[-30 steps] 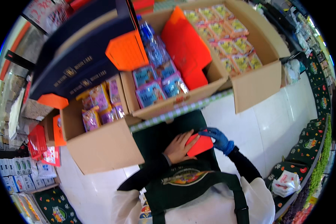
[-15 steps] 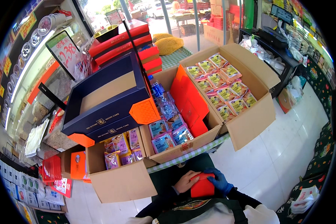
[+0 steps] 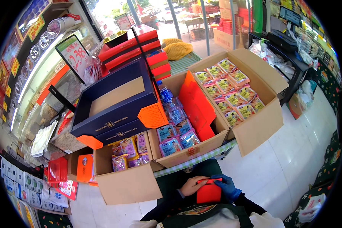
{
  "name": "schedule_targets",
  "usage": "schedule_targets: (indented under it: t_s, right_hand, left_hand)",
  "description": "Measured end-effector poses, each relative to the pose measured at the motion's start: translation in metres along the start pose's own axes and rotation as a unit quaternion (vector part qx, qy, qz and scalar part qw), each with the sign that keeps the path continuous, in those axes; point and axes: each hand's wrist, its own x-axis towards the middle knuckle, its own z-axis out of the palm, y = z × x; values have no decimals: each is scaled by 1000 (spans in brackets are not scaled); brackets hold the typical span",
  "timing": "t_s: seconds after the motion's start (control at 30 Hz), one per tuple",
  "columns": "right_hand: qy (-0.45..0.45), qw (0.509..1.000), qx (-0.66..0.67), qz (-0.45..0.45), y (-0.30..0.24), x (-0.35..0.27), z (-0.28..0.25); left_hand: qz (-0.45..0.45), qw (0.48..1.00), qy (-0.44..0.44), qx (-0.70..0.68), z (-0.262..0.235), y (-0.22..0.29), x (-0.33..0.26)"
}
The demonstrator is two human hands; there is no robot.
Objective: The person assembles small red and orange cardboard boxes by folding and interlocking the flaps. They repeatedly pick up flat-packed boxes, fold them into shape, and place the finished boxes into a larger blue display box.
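Light red packet (image 3: 209,194) held along its upper edge

The packet is at the lower centre of the frame, between the bare left hand (image 3: 192,186) and the blue-gloved right hand (image 3: 228,187), lower in the frame than the surface (image 3: 197,159) with its checked edge. The left fingers pinch its upper left part; the gloved fingers clasp its upper right corner. It looks like thin card: probably light, fairly stiff, easily creased. Its smooth face may slip under the glove, so gentle pressure at the side edges seems the safest hold.
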Motion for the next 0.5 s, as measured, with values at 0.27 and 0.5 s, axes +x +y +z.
schedule_targets:
  t_s: [0.27,0.5]
  right_hand:
    - [-2,997,-80,-18,-3,-10,-1]
    - [-106,974,-178,-93,-11,-6,-16]
  left_hand:
    - [30,999,44,-11,21,-7,-14]
    - [51,998,24,14,13,-2,-15]
